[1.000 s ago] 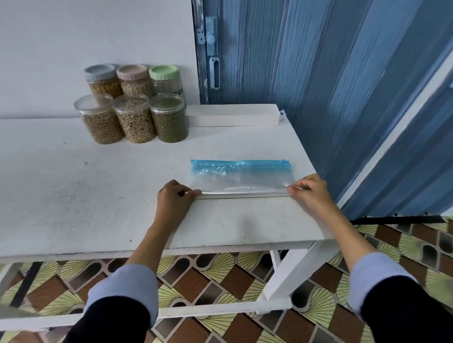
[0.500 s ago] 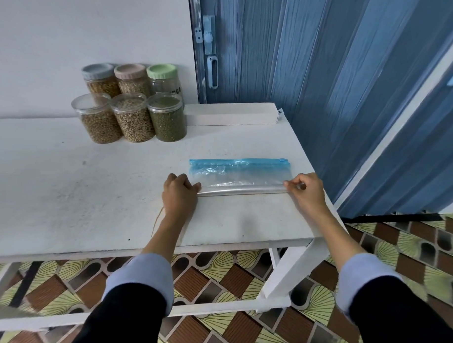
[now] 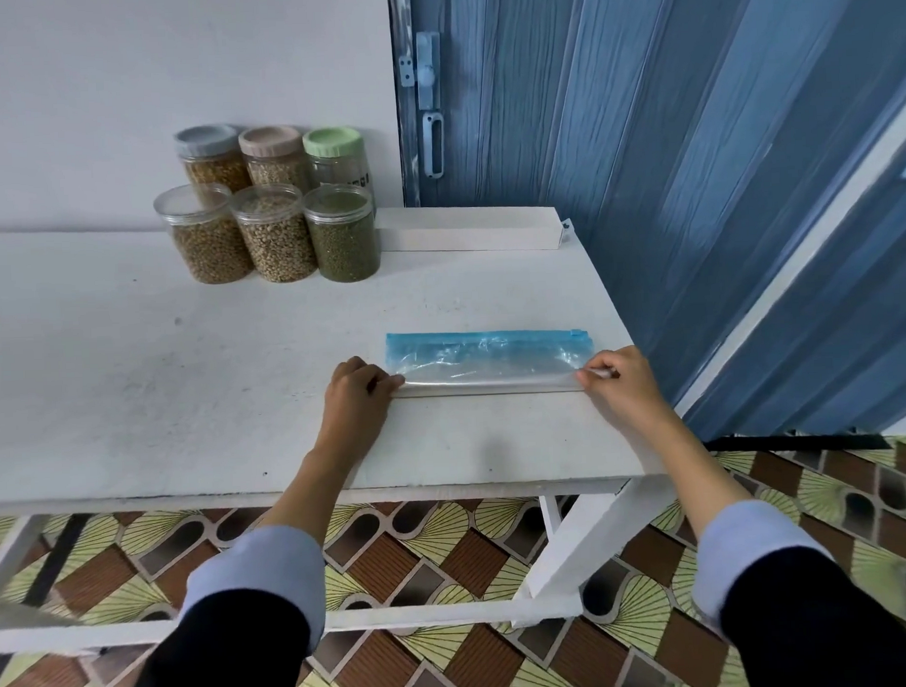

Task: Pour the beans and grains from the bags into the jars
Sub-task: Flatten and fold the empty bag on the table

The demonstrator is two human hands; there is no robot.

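Observation:
An empty clear zip bag (image 3: 487, 360) with a blue top lies flat on the white table (image 3: 185, 383), folded along its near edge. My left hand (image 3: 358, 395) pinches the fold's left end. My right hand (image 3: 616, 384) pinches the right end. Several jars stand at the back by the wall: a clear-lidded jar of tan beans (image 3: 206, 233), one of pale grains (image 3: 275, 234) and one of green beans (image 3: 342, 234) in front; behind them jars with a grey lid (image 3: 208, 156), a pink lid (image 3: 272, 154) and a green lid (image 3: 336, 154).
A long white box (image 3: 472, 229) lies at the table's back right corner. A blue folding door (image 3: 639, 157) stands right of the table. Patterned tiles (image 3: 448, 559) cover the floor below the near edge.
Both hands have kept the fold pinched and stayed nearly in place; the bag's fold looks slightly flatter and the view shifted a little.

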